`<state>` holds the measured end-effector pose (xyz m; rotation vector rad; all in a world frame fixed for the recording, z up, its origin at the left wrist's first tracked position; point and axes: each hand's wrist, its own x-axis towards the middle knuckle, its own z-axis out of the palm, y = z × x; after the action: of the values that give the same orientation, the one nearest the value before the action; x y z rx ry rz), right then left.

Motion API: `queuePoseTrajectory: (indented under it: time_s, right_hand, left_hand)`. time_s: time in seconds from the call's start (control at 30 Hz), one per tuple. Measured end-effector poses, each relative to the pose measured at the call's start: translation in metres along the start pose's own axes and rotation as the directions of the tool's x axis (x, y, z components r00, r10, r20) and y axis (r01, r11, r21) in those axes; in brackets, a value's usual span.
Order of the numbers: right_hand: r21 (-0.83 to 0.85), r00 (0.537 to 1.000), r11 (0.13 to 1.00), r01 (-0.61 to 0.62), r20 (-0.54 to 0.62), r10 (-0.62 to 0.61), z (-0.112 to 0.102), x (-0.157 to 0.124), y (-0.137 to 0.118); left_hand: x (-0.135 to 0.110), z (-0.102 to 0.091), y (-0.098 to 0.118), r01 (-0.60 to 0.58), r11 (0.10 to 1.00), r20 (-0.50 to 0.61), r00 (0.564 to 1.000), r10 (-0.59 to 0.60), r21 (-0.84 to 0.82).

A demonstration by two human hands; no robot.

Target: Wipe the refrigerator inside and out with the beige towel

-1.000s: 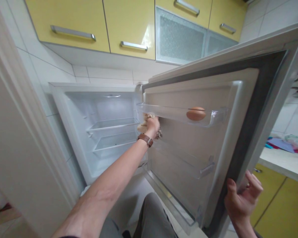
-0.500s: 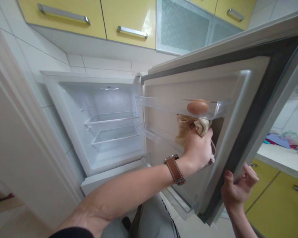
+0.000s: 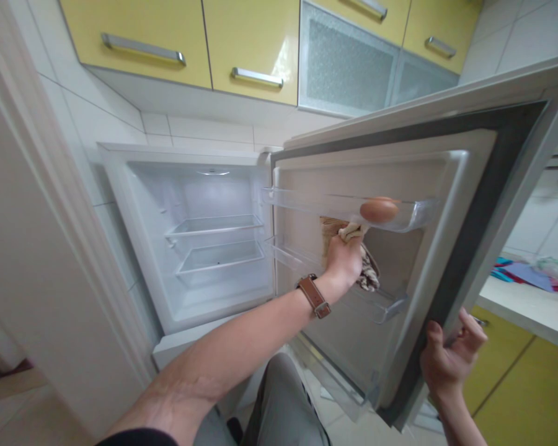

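Note:
A tan, partly patterned cloth (image 3: 370, 270) is bunched in my left hand (image 3: 343, 261), its fingers closed round it. This hand is against the inner side of the open fridge door (image 3: 381, 167), between the upper and lower door shelves. Just above it, a brown egg (image 3: 379, 210) sits in the clear upper door shelf (image 3: 307, 199). A brown-strapped watch (image 3: 314, 296) is on my left wrist. My right hand (image 3: 451, 358) grips the door's outer edge, thumb on the inner side by the grey seal, fingers behind and partly hidden.
Left of the door lies the fridge compartment (image 3: 214, 195) with two clear shelves. A clear lower door shelf (image 3: 384, 308) crosses below the cloth. Yellow cabinets (image 3: 255, 37) hang overhead. At right is a white counter (image 3: 521, 299) with colourful items; my knee (image 3: 281, 384) is below.
My left hand has moved the cloth leftward along the door's inside, towards the hinge, uncovering part of the lower door shelf. My right hand keeps its hold on the door edge. The view has shifted slightly.

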<state>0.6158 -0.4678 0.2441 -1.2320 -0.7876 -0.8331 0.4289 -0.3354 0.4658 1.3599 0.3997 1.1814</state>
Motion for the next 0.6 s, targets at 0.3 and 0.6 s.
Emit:
queuePoseTrajectory:
  time_s: [0.3,0.6]
  right_hand:
    - [-0.022,1.000,1.000,0.000,0.005,0.001,0.000,-0.002,0.000]
    - [-0.005,0.999,1.000,0.019,-0.026,-0.019,-0.004,-0.009,-0.019]
  left_hand:
    - [0.074,-0.055,-0.017,-0.020,0.977,-0.306,0.948,0.086,0.212]
    - [0.113,-0.103,-0.015,-0.063,0.979,-0.369,0.920,0.133,0.195]
